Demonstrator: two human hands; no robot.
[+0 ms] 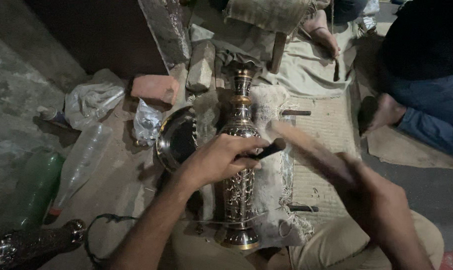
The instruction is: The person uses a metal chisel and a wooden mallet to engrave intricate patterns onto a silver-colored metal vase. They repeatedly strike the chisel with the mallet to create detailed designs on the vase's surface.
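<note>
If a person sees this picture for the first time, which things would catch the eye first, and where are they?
First comes the engraved metal vase, lying lengthwise on a frayed cloth in the middle. The left hand presses a dark chisel onto its body, while the right hand holds a blurred wooden mallet just right of it. A shiny engraved metal bowl lies left of the vase.
</note>
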